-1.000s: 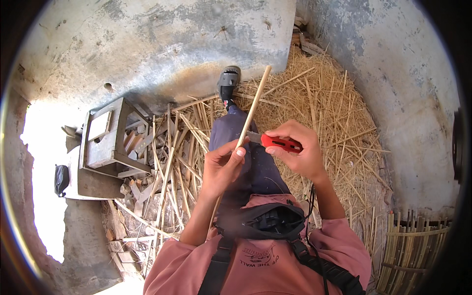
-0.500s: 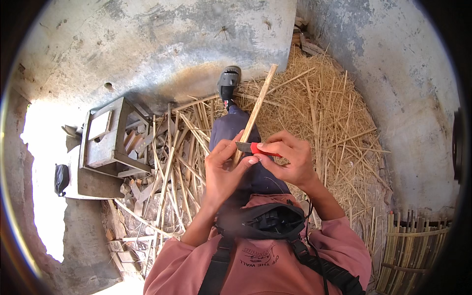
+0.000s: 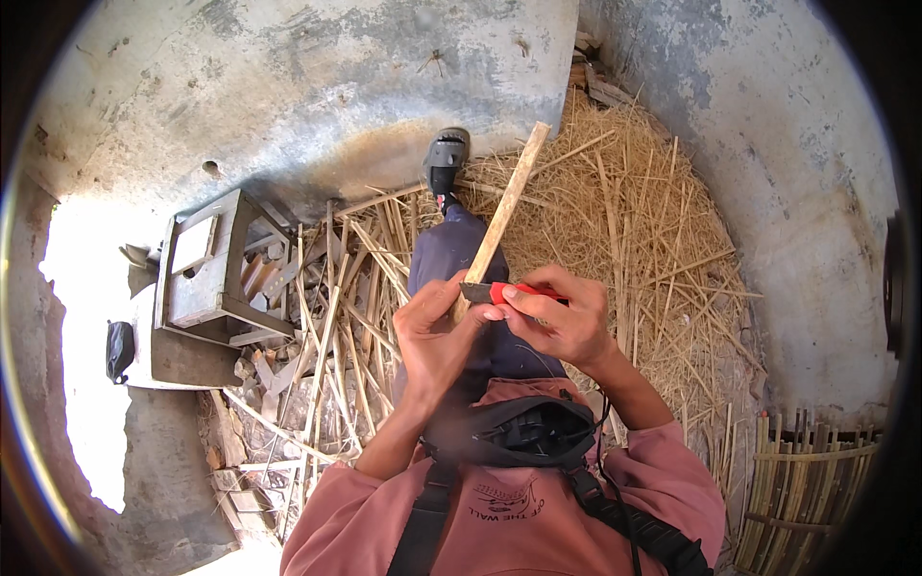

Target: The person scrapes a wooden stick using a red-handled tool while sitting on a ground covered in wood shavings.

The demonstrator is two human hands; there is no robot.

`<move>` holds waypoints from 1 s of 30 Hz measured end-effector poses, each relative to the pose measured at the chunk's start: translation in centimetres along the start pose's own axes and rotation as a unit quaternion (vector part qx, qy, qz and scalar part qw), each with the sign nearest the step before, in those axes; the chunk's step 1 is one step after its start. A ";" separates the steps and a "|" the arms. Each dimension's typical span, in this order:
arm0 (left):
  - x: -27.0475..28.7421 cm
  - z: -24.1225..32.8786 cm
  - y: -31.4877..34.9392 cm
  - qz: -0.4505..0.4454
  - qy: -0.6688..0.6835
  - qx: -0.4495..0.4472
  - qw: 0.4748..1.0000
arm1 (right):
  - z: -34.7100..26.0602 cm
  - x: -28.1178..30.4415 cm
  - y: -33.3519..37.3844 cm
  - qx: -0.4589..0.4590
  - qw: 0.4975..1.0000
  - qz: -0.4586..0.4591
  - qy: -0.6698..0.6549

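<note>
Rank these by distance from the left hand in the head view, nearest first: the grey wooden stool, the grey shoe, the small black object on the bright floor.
1. Grey shoe, up beyond the left hand.
2. Grey wooden stool, off to the left; nearly level with the shoe, a close call.
3. Small black object, far left on the sunlit floor.

Rough grey concrete wall – straw-strewn floor, wooden stool at left, harsh sunlight.

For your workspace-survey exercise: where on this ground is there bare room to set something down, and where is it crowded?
Bare concrete floor lies open beyond the shoe and the small wooden stool. Another bare strip runs right of the straw heap. Crowded: split bamboo strips left of the leg, straw on the right, and the lap, where the left hand and right hand work a bamboo stick with a red-handled knife.
</note>
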State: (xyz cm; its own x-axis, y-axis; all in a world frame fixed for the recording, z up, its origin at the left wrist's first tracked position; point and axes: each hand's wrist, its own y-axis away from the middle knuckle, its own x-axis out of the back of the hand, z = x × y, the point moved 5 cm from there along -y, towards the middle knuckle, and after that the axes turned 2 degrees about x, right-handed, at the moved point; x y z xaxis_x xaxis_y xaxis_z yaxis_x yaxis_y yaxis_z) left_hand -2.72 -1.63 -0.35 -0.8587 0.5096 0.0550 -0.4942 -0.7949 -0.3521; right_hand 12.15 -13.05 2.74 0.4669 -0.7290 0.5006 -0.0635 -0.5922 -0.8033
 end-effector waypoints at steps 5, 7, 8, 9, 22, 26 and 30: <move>-0.1 -0.5 0.1 -0.006 0.013 0.028 1.000 | -0.2 -0.2 0.2 0.013 0.999 0.019 0.026; -0.2 -0.5 0.0 -0.007 0.014 0.038 0.999 | -0.2 -0.2 0.2 0.014 0.999 0.023 0.033; -0.2 -0.6 0.0 -0.006 0.019 0.041 0.999 | -0.2 -0.2 0.3 0.014 0.999 0.023 0.036; -0.2 -0.7 0.0 -0.005 0.024 0.043 0.999 | -0.2 -0.3 0.3 0.013 0.999 0.024 0.040; -0.1 -1.3 -0.2 -0.019 -0.030 0.058 0.998 | 0.0 -0.4 0.6 0.027 0.996 0.045 0.069; -0.2 -1.2 -0.3 -0.027 -0.056 0.062 0.996 | 0.0 -0.3 0.5 0.027 0.995 0.049 0.078; -0.3 -0.2 -0.6 -0.024 -0.078 0.073 0.994 | 0.5 -0.5 0.7 0.033 0.995 0.057 0.081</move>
State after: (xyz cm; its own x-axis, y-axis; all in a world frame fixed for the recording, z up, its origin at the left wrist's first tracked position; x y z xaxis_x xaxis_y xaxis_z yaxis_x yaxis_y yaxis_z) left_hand -2.19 -1.25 -0.39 -0.8382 0.5004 0.2167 -0.5403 -0.8158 -0.2063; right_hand 12.34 -12.90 1.77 0.3120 -0.8391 0.4456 -0.0473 -0.4822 -0.8748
